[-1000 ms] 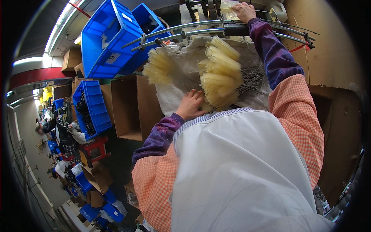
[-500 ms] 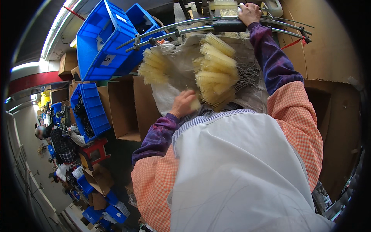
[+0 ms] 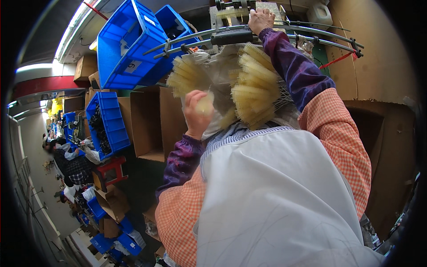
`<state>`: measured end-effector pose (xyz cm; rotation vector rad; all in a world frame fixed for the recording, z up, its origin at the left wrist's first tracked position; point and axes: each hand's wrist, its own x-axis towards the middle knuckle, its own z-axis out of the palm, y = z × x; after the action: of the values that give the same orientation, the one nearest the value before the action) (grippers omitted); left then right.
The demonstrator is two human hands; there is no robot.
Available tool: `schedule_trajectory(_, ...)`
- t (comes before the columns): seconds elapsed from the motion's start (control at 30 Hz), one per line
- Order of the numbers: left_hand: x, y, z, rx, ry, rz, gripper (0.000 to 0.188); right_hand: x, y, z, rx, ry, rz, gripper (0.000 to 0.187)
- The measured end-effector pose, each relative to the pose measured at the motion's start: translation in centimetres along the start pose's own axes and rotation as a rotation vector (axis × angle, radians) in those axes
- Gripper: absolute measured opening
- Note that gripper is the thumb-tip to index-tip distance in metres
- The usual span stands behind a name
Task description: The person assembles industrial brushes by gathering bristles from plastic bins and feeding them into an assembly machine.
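My left hand (image 3: 196, 116) is closed around a pale yellow bristle brush (image 3: 205, 106), seen nearly end-on. Just beyond that hand lies a fanned stack of similar yellow brushes (image 3: 187, 76). A larger pile of yellow brushes (image 3: 254, 91) rests on the pale cloth before me, their twisted wire stems (image 3: 283, 99) pointing right. At the far side my right hand (image 3: 261, 20) has its fingers curled at the machine, next to the right end of a brush (image 3: 232, 13) lying across it. What those fingers grip is hidden.
Curved metal rails (image 3: 189, 43) with a black sleeve (image 3: 231, 37) cross between me and the machine (image 3: 271, 8). Blue bins (image 3: 129, 58) stand at the left, near an open cardboard box (image 3: 149, 124). Large cardboard (image 3: 356, 53) stands at the right. A person (image 3: 73, 167) is farther left.
My left hand has lifted away from my lap, bringing the brush up and slightly left. My right hand appears farther left at the machine. The whole view has shifted a little.
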<state>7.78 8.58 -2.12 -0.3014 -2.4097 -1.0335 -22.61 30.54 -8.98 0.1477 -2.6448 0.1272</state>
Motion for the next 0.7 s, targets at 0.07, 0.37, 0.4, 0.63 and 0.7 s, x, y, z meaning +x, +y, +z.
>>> schedule_trajectory(0.07, 0.9, -0.1, -1.2, 0.080, 0.031, 0.061, 0.029, -0.1, 0.4, -0.6, -0.079, -0.096, -0.032, 0.023)
schedule_trajectory(0.37, 3.8, -0.5, -7.6, -0.318, 0.459, -0.258, 0.060, -0.8, 9.8, -0.7, -0.208, -0.130, -0.040, 0.026)
schedule_trajectory(0.4, 4.1, -0.7, -8.1, -0.269, 0.447, -0.216, 0.049, -0.8, 10.6, -0.5, -0.216, -0.118, -0.040, 0.029)
schedule_trajectory(0.63, 5.2, 1.4, -9.0, -0.391, 0.569, -0.204, 0.034, -0.6, 14.7, 1.6, -0.029, -0.022, -0.044, 0.033)
schedule_trajectory(0.7, 5.9, 2.4, -8.0, -0.503, 0.533, -0.249, 0.032, 0.4, 20.0, 6.0, 0.092, 0.057, -0.012, 0.031)
